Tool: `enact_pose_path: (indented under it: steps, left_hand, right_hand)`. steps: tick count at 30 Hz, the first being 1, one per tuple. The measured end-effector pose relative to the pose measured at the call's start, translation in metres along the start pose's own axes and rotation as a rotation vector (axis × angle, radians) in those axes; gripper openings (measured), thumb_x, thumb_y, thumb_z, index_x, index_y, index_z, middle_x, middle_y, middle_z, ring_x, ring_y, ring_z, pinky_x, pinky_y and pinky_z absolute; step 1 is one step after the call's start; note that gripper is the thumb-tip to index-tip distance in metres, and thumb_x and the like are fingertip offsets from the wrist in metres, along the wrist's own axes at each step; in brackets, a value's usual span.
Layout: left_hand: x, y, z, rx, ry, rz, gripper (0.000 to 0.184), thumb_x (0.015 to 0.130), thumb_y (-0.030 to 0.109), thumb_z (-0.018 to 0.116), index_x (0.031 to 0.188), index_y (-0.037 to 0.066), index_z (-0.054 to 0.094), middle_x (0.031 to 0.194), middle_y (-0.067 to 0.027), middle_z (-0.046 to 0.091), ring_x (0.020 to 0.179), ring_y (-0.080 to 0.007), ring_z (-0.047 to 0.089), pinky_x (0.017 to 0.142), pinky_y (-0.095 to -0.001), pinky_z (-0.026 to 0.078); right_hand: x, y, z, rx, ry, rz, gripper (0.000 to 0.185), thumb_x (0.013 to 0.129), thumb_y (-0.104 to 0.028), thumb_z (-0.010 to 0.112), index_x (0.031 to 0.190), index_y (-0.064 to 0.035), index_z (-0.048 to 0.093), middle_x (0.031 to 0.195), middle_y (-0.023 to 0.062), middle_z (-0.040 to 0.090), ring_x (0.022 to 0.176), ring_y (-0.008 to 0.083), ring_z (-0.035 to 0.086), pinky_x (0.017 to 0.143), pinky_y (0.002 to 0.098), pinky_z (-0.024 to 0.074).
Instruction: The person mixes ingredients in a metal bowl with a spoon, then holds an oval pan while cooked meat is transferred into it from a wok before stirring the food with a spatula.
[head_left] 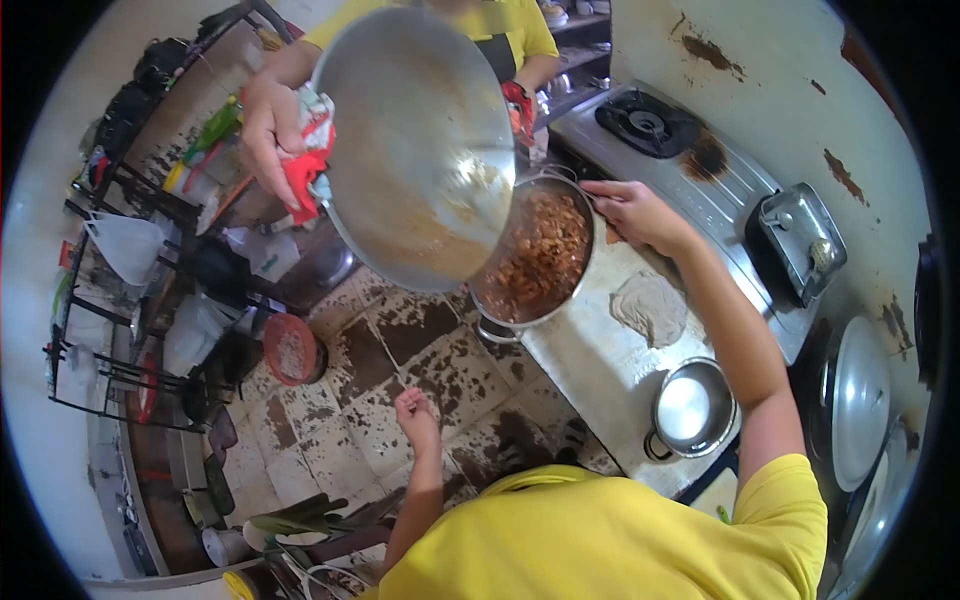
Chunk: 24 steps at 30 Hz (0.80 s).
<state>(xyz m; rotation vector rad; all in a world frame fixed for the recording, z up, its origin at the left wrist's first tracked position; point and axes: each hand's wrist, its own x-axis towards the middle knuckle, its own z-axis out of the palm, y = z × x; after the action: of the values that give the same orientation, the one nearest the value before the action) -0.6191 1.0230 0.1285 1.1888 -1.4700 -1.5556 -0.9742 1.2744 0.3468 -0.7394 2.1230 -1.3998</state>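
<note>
My right hand (640, 212) is closed at the far right rim of a metal pot (590, 265), by its handle. Chunky brown cooked food (545, 240) fills the pot, which stands at the edge of the counter. My left hand (417, 412) hangs over the floor, fingers loosely curled, with nothing visible in it. A co-worker in yellow faces me and tilts a large metal pan (410, 140) over the pot, hiding its left part. That person's hand (270, 135) grips the pan through a red and white cloth (312, 150); their other hand is mostly hidden.
A crumpled cloth (650, 308) and a small metal pot (693, 408) sit on the counter (590, 350). Behind is a gas stove (735, 180) with a metal tray (805, 235). A red bucket (293, 348) stands on the stained tile floor, near a cluttered rack (130, 290).
</note>
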Motion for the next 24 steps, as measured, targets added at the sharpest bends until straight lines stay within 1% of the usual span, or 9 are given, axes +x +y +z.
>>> enact_pose_path:
  steps: [2, 8, 9, 11, 13, 15, 18, 21, 24]
  left_hand:
    - [-0.006, 0.009, -0.005, 0.024, 0.01, 0.044, 0.024, 0.081, -0.009, 0.043, 0.099, 0.005, 0.052, 0.083, -0.0019, 0.051, 0.066, -0.0078, 0.045, 0.056, -0.0196, 0.038]
    - [-0.008, 0.005, -0.053, -0.026, 0.039, 0.036, 0.014, 0.085, -0.003, 0.049, 0.094, 0.006, 0.053, 0.079, -0.0011, 0.053, 0.065, -0.0081, 0.047, 0.056, -0.0197, 0.038]
    - [-0.011, 0.007, -0.054, -0.01, 0.144, 0.003, 0.012, 0.085, -0.003, 0.049, 0.092, 0.006, 0.053, 0.078, -0.0006, 0.052, 0.062, -0.0083, 0.046, 0.055, -0.0203, 0.038]
    - [-0.015, 0.007, -0.063, -0.045, 0.127, -0.002, 0.012, 0.085, -0.003, 0.048, 0.091, 0.006, 0.054, 0.077, -0.0005, 0.052, 0.062, -0.0083, 0.046, 0.055, -0.0204, 0.038]
    - [-0.017, 0.002, -0.07, -0.064, 0.115, -0.007, 0.012, 0.085, -0.003, 0.048, 0.09, 0.007, 0.054, 0.077, -0.0003, 0.052, 0.063, -0.0082, 0.046, 0.056, -0.0203, 0.039]
    - [-0.021, -0.008, -0.075, -0.053, 0.108, -0.024, 0.012, 0.086, -0.002, 0.048, 0.089, 0.007, 0.055, 0.078, -0.0001, 0.052, 0.064, -0.0079, 0.046, 0.057, -0.0202, 0.039]
    - [-0.021, -0.012, -0.072, -0.011, 0.132, -0.019, 0.013, 0.083, -0.004, 0.051, 0.092, 0.005, 0.054, 0.078, -0.0004, 0.052, 0.061, -0.0073, 0.045, 0.054, -0.02, 0.038]
    - [-0.022, -0.001, -0.064, 0.036, 0.112, -0.013, 0.012, 0.084, -0.003, 0.052, 0.092, 0.005, 0.054, 0.077, -0.0002, 0.052, 0.061, -0.0072, 0.045, 0.054, -0.0204, 0.038]
    - [-0.015, 0.0, -0.06, 0.023, 0.12, -0.013, 0.009, 0.084, -0.002, 0.053, 0.09, 0.005, 0.055, 0.077, -0.0004, 0.053, 0.062, -0.0068, 0.045, 0.053, -0.0202, 0.038]
  right_hand:
    - [0.038, -0.027, 0.03, 0.31, 0.026, 0.041, 0.04, 0.091, -0.016, 0.049, 0.131, -0.0117, 0.048, 0.064, -0.0046, 0.044, 0.047, 0.0058, 0.037, 0.041, 0.0223, 0.0304]
    - [0.098, -0.112, 0.132, 1.011, 0.169, 0.123, 0.04, 0.09, -0.016, 0.044, 0.128, -0.0067, 0.049, 0.067, 0.0037, 0.048, 0.047, 0.0136, 0.042, 0.041, 0.0301, 0.0358]
    - [0.091, -0.116, 0.139, 0.865, 0.165, 0.047, 0.04, 0.091, -0.017, 0.044, 0.129, -0.0066, 0.048, 0.067, 0.0035, 0.048, 0.048, 0.0129, 0.042, 0.041, 0.029, 0.0362]
    - [0.065, -0.117, 0.16, 0.565, 0.153, -0.105, 0.04, 0.093, -0.019, 0.044, 0.132, -0.0066, 0.045, 0.067, 0.003, 0.048, 0.05, 0.0115, 0.043, 0.041, 0.0267, 0.0369]
    - [0.05, -0.076, 0.168, 0.056, 0.207, -0.484, 0.043, 0.092, -0.016, 0.043, 0.134, -0.0057, 0.042, 0.066, 0.0039, 0.05, 0.05, 0.0118, 0.045, 0.042, 0.0272, 0.0385]
    - [0.011, -0.046, 0.154, -0.14, 0.181, -0.716, 0.045, 0.09, -0.012, 0.045, 0.135, -0.0061, 0.041, 0.066, 0.0023, 0.05, 0.047, 0.0097, 0.042, 0.042, 0.0252, 0.0372]
    - [-0.013, -0.054, 0.124, 0.26, -0.178, -0.1, 0.045, 0.088, -0.011, 0.049, 0.132, -0.005, 0.046, 0.078, 0.015, 0.064, 0.061, 0.0119, 0.055, 0.068, 0.0287, 0.0478]
    - [0.035, -0.07, 0.126, 0.423, 0.002, -0.025, 0.046, 0.087, -0.011, 0.051, 0.133, -0.0062, 0.046, 0.075, 0.012, 0.064, 0.059, 0.011, 0.054, 0.065, 0.029, 0.0478]
    - [0.071, -0.082, 0.143, 0.578, 0.055, -0.045, 0.045, 0.087, -0.011, 0.053, 0.13, -0.0045, 0.048, 0.069, 0.0142, 0.063, 0.056, 0.0136, 0.055, 0.062, 0.033, 0.0477]
